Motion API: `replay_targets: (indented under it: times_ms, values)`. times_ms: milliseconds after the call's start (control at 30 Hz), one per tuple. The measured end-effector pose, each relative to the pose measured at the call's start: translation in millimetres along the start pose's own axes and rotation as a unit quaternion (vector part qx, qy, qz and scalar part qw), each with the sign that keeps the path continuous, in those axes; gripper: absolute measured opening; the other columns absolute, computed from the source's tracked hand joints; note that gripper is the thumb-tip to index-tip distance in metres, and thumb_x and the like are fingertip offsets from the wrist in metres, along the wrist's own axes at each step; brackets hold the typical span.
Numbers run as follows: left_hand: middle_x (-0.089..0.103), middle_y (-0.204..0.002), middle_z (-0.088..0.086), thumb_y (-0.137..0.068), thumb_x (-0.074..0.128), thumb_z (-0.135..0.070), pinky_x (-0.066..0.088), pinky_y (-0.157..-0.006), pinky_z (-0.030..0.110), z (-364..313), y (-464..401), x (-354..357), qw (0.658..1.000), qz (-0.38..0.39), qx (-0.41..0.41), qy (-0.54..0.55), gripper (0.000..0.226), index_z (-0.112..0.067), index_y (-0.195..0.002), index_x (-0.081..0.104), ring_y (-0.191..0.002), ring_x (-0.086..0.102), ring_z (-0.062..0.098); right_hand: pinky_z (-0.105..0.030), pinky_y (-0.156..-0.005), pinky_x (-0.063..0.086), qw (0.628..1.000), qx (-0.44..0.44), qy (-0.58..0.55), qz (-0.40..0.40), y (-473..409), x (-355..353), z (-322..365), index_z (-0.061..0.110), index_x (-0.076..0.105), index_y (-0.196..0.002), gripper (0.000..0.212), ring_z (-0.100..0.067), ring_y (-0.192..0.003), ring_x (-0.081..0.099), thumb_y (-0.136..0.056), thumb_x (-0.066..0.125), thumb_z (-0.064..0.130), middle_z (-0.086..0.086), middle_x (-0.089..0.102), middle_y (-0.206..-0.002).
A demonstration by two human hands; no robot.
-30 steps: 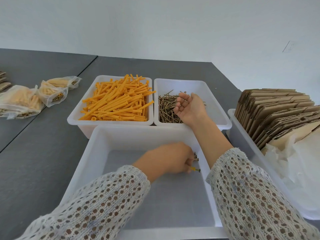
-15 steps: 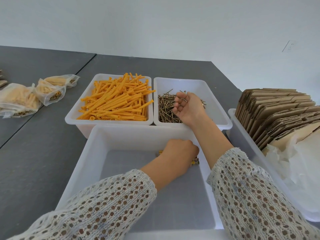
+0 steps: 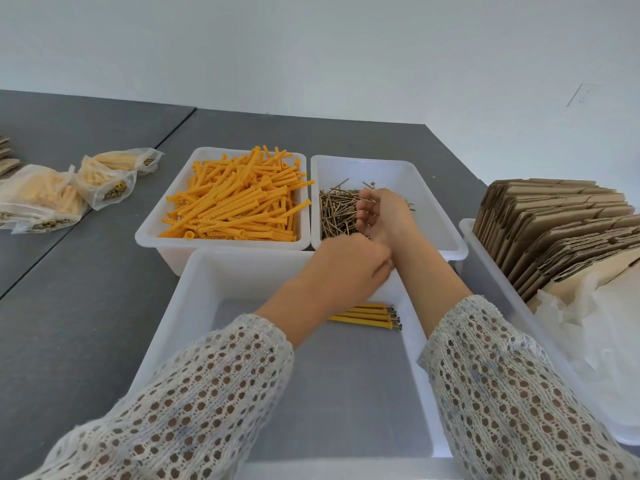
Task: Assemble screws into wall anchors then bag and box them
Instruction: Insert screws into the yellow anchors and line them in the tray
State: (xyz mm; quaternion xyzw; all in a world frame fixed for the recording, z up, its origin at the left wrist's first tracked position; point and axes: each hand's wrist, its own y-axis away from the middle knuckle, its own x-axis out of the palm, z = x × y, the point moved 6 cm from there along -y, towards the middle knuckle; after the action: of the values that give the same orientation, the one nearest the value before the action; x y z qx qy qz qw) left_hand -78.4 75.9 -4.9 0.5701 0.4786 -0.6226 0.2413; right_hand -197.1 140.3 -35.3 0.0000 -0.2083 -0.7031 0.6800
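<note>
The right hand (image 3: 382, 216) cups screws (image 3: 337, 211) over their bin (image 3: 429, 188) (far edge of the bench (image 3: 86, 289)); the left hand (image 3: 346, 268) is curled, its grasp hidden.

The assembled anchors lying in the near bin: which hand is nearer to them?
Left. The left hand hovers just above the assembled anchors in the near bin; the right hand is farther back, over the screw bin.
</note>
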Motion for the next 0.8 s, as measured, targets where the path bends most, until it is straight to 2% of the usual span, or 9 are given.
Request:
replay_targets:
  times_ms: [100,200,367,433,500,567,633,733,800]
  values:
    - [0.05,-0.069,-0.009,-0.101,0.04,-0.031,0.034,-0.051,0.029,21.2,3.1,-29.6,0.992,-0.121,-0.042,0.002,0.026,-0.024,-0.077,0.047,-0.067,0.053,0.016,-0.016,-0.041,0.038,0.989,-0.067,0.126,-0.048,-2.4,-6.1,6.8,0.007,0.06,-0.082,0.021,-0.012,-0.041,0.045,-0.091,0.042,0.003,-0.004,0.055,-0.063]
    - [0.058,-0.086,-0.006,-0.1,0.04,-0.028,0.039,-0.053,0.028,51.4,9.3,-47.1,0.973,-0.196,-0.117,-0.041,0.022,-0.022,-0.09,0.059,-0.086,0.051,0.016,-0.027,-0.054,0.044,0.951,-0.139,0.269,-0.066,-2.7,-6.0,8.4,0.006,0.06,-0.08,0.021,-0.018,-0.059,0.048,-0.091,0.042,0.004,-0.006,0.054,-0.069]
    - [0.049,-0.134,0.008,-0.096,0.049,-0.034,0.04,-0.091,0.042,91.3,19.2,-33.5,0.944,-0.086,-0.291,-0.129,0.035,-0.019,-0.128,0.052,-0.126,0.041,0.031,-0.025,-0.056,0.038,0.844,-0.195,0.499,-0.003,0.9,11.0,3.6,-0.001,0.061,-0.082,0.02,-0.017,-0.064,0.044,-0.09,0.047,0.01,-0.008,0.055,-0.069]
    - [0.046,-0.14,0.01,-0.097,0.047,-0.041,0.036,-0.099,0.048,97.5,21.9,-22.2,0.937,-0.029,-0.325,-0.125,0.043,-0.019,-0.133,0.049,-0.131,0.038,0.035,-0.031,-0.064,0.043,0.795,-0.195,0.574,0.029,2.4,19.4,-2.9,-0.009,0.066,-0.1,0.029,-0.025,-0.069,0.05,-0.091,0.051,0.013,-0.024,0.067,-0.088]
    - [0.048,-0.14,0.011,-0.098,0.043,-0.048,0.034,-0.101,0.049,103.4,23.4,-15.4,0.935,0.0,-0.336,-0.114,0.046,-0.019,-0.135,0.049,-0.13,0.039,0.036,-0.04,-0.074,0.051,0.765,-0.193,0.612,0.058,4.4,26.0,-7.9,-0.008,0.065,-0.109,0.033,-0.039,-0.082,0.061,-0.093,0.053,0.019,-0.026,0.068,-0.104]
    - [0.049,-0.139,0.01,-0.099,0.04,-0.048,0.035,-0.101,0.049,107.9,23.0,-13.4,0.939,0.003,-0.328,-0.104,0.047,-0.019,-0.135,0.049,-0.129,0.04,0.036,-0.046,-0.085,0.051,0.749,-0.189,0.63,0.081,6.8,29.7,-10.9,-0.006,0.063,-0.113,0.036,-0.039,-0.098,0.062,-0.094,0.053,0.023,-0.025,0.067,-0.109]
    - [0.049,-0.138,0.01,-0.101,0.038,-0.046,0.035,-0.101,0.048,109.8,21.6,-11.4,0.945,0.006,-0.315,-0.089,0.045,-0.02,-0.136,0.049,-0.128,0.04,0.035,-0.046,-0.085,0.05,0.741,-0.183,0.64,0.09,7.0,30.2,-12.5,-0.004,0.062,-0.115,0.037,-0.037,-0.098,0.062,-0.095,0.053,0.025,-0.023,0.067,-0.109]
    - [0.053,-0.132,0.009,-0.104,0.033,-0.04,0.035,-0.1,0.047,110.9,21.0,-9.3,0.947,0.008,-0.308,-0.089,0.039,-0.019,-0.128,0.056,-0.125,0.041,0.033,-0.041,-0.072,0.049,0.745,-0.171,0.638,0.096,6.6,30.7,-13.3,-0.007,0.064,-0.104,0.034,-0.031,-0.074,0.056,-0.094,0.053,0.024,-0.024,0.065,-0.089]
    - [0.055,-0.127,0.008,-0.104,0.034,-0.035,0.035,-0.1,0.046,111.2,20.8,-9.4,0.948,0.005,-0.307,-0.087,0.035,-0.017,-0.121,0.058,-0.124,0.043,0.031,-0.032,-0.058,0.038,0.754,-0.167,0.629,0.089,7.7,29.7,-12.0,0.003,0.06,-0.076,0.026,-0.021,-0.061,0.043,-0.093,0.054,0.021,-0.012,0.05,-0.065]
